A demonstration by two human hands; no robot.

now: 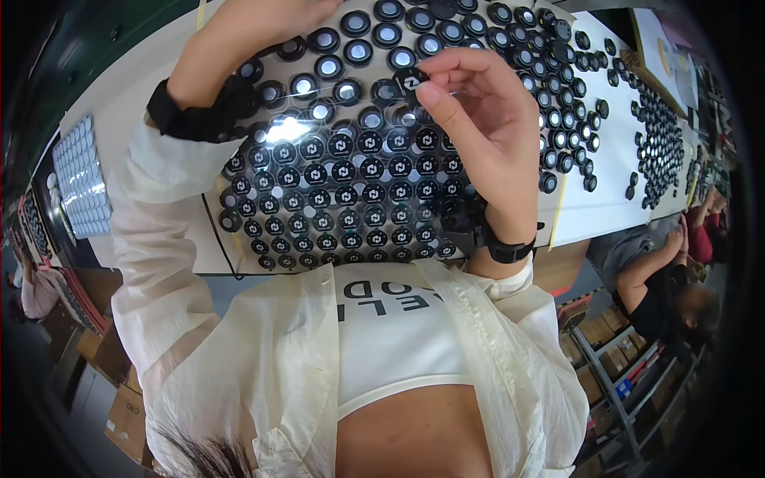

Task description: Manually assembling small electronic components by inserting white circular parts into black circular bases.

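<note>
Between the thumb and forefinger of my right hand (486, 111) is a small black round sticker (410, 82) with a white emblem. It is held just above black round discs (386, 35) with pale silvery centres, which cover the table in loose rows. My left hand (267, 17) reaches over the far left discs; its fingertips are cut off by the upper edge, so their grip is hidden. A clear glossy sheet (287, 131) with rows of the same black stickers (374, 167) lies close to my body, over more discs. Both wrists wear black bands.
More discs spread right over a white board (590, 215) and a further dense group (661, 151). On the left stands a sheet of pale round pieces (84, 179). Another person (661, 279) sits at the right. Cardboard boxes (127, 418) are on the floor.
</note>
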